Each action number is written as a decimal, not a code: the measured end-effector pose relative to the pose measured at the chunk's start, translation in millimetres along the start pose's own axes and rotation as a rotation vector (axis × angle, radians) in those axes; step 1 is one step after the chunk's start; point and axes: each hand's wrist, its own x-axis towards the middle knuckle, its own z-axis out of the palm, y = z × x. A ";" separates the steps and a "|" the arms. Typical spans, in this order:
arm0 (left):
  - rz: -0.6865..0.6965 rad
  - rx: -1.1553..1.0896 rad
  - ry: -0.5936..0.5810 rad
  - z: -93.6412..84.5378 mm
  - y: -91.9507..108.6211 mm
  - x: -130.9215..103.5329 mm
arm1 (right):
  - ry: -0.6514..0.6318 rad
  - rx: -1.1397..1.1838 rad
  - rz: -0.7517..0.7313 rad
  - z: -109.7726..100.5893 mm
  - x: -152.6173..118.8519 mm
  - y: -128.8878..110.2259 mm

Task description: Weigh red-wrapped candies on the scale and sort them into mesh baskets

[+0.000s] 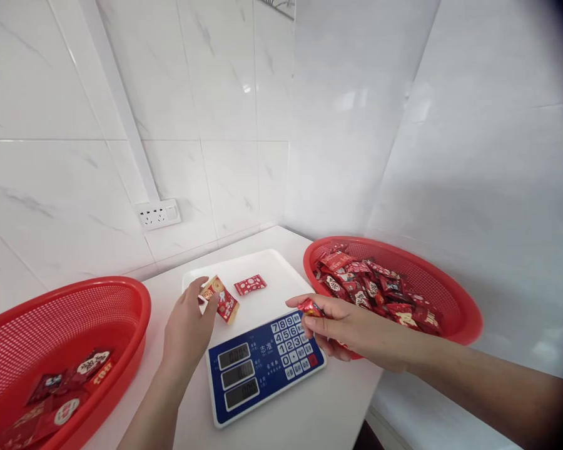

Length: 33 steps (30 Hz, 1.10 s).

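Head view: we've one packet (pixel 250 285) down on the scale (pixel 267 353), left hand (pixel 187 328) pinching a cream-edged packet (pixel 225 303), right hand (pixel 340 325) gripping a shiny wrapper (pixel 310 307), plenty left in the basket (pixel 466 312) at the scale's two o'clock!

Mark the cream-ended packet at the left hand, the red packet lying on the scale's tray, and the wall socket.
Cream-ended packet (pixel 225 303): head view, middle of its red printed face.
Red packet (pixel 250 285): head view, middle of its spotted wrapper.
Wall socket (pixel 158 215): head view, middle of its white faceplate.
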 end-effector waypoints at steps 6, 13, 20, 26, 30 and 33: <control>0.272 -0.095 0.066 0.9 16.7 -18.5 | -0.063 -0.125 0.002 8.3 -5.6 -11.7; 0.343 -0.524 -0.326 -5.2 57.7 -58.7 | -0.183 -0.114 -0.054 18.9 -10.4 -17.6; 0.108 -0.834 -0.437 -7.8 60.7 -62.6 | -0.153 -0.162 -0.031 17.2 -12.1 -16.1; 0.000 -0.980 -0.514 -14.0 60.0 -62.1 | -0.089 -0.232 -0.120 17.0 -16.1 -16.8; -0.014 -0.968 -0.546 -17.6 61.5 -65.0 | -0.044 -0.328 -0.142 19.4 -20.3 -22.9; -0.004 -1.019 -0.552 -18.0 62.9 -66.7 | 0.014 -0.402 -0.157 21.3 -23.4 -24.9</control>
